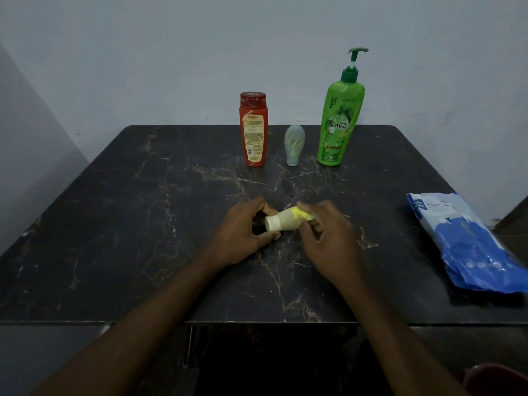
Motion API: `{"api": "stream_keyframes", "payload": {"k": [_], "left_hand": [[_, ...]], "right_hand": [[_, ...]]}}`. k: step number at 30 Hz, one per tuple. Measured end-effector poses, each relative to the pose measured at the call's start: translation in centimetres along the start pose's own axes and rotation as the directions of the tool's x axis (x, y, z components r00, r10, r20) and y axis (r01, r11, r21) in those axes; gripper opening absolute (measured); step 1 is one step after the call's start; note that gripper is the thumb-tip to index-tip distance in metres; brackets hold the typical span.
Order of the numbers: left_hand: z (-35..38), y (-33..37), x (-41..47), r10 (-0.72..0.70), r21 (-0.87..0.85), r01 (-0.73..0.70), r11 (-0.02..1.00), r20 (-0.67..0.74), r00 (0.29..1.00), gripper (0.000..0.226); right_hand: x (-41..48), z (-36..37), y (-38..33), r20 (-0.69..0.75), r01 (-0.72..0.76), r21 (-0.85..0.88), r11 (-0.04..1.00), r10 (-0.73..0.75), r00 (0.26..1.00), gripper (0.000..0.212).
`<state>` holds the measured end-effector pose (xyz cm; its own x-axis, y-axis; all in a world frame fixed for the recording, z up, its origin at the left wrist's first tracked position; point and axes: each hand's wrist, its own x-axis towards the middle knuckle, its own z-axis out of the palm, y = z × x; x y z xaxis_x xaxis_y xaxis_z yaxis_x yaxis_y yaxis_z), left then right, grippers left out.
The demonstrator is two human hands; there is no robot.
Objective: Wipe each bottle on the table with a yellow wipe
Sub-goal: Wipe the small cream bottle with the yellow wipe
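Note:
A small cream tube (281,220) with a white cap lies sideways over the middle of the dark marble table (128,195). My left hand (243,232) grips its cap end. My right hand (325,238) pinches a yellow wipe (303,214) against the tube's far end. Three more bottles stand in a row at the back: a red bottle (253,130), a small pale grey-green tube (294,144) standing on its cap, and a tall green pump bottle (338,121).
A blue and white wipe packet (468,244) lies at the table's right edge. A grey wall runs behind the bottles. The table's front edge is near my forearms. Something red shows at the bottom right corner.

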<state>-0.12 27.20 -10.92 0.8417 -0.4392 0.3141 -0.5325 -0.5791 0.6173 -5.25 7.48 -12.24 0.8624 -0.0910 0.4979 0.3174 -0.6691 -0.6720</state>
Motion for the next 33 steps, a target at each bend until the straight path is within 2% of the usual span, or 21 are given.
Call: {"api": "stream_keyframes", "payload": {"k": [2, 4, 6, 8, 9, 12, 16, 18, 22, 24, 28, 30, 33], "left_hand": [[0.0, -0.1, 0.0, -0.001, 0.001, 0.001, 1.000, 0.000, 1.000, 0.034], [0.0, -0.1, -0.1, 0.004, -0.003, -0.004, 1.000, -0.006, 1.000, 0.034], [0.1, -0.2, -0.1, 0.010, -0.007, -0.010, 1.000, -0.020, 1.000, 0.034], [0.1, -0.2, -0.1, 0.021, -0.007, -0.021, 1.000, -0.026, 0.999, 0.034], [0.1, -0.1, -0.1, 0.029, -0.003, -0.029, 1.000, -0.028, 0.999, 0.034], [0.1, -0.1, -0.1, 0.029, -0.002, -0.029, 1.000, -0.021, 0.999, 0.033], [0.0, 0.0, -0.2, 0.022, -0.030, -0.022, 0.999, -0.025, 0.999, 0.033], [-0.1, 0.1, -0.2, 0.015, -0.039, -0.016, 0.999, -0.029, 0.999, 0.034], [0.0, -0.1, -0.1, 0.021, -0.035, -0.022, 0.999, -0.034, 0.999, 0.034], [0.0, 0.0, -0.1, 0.031, -0.020, -0.032, 0.999, -0.033, 0.999, 0.033], [0.1, 0.0, -0.2, 0.095, 0.004, -0.095, 0.995, -0.057, 0.994, 0.032], [0.2, -0.1, -0.3, 0.113, 0.019, -0.112, 0.994, -0.074, 0.991, 0.033], [0.2, -0.1, -0.3, 0.144, 0.054, -0.139, 0.989, -0.091, 0.985, 0.035]], "right_hand": [[-0.3, 0.4, -0.3, 0.043, 0.090, 0.027, 0.996, -0.091, 0.995, 0.028], [-0.1, 0.6, -0.3, -0.008, 0.085, -0.002, 0.996, -0.085, 0.996, 0.025], [0.2, 0.2, -0.1, -0.093, -0.026, -0.006, 1.000, 0.025, 0.995, 0.028], [0.4, -0.2, 0.0, -0.150, -0.150, 0.065, 0.987, 0.158, 0.976, 0.032], [0.4, -0.3, 0.0, -0.157, -0.165, 0.075, 0.983, 0.175, 0.972, 0.032], [0.0, 0.1, -0.4, -0.098, -0.010, -0.018, 1.000, 0.009, 0.995, 0.026], [-0.4, 0.6, -0.4, 0.058, 0.136, 0.011, 0.991, -0.137, 0.989, 0.027], [-0.4, 0.5, -0.2, 0.054, 0.142, -0.020, 0.990, -0.141, 0.989, 0.023], [0.2, 0.2, 0.0, -0.128, -0.003, -0.052, 0.999, -0.004, 0.992, 0.018], [0.3, 0.3, -0.2, -0.095, 0.017, -0.035, 0.999, -0.021, 0.995, 0.020], [-0.4, 1.0, -0.6, 0.026, 0.184, -0.011, 0.983, -0.184, 0.983, 0.021], [-0.3, 0.7, -0.5, -0.017, 0.136, -0.041, 0.990, -0.137, 0.990, 0.020], [0.1, 0.1, 0.5, -0.136, -0.073, 0.017, 0.997, 0.075, 0.988, 0.021]]}}
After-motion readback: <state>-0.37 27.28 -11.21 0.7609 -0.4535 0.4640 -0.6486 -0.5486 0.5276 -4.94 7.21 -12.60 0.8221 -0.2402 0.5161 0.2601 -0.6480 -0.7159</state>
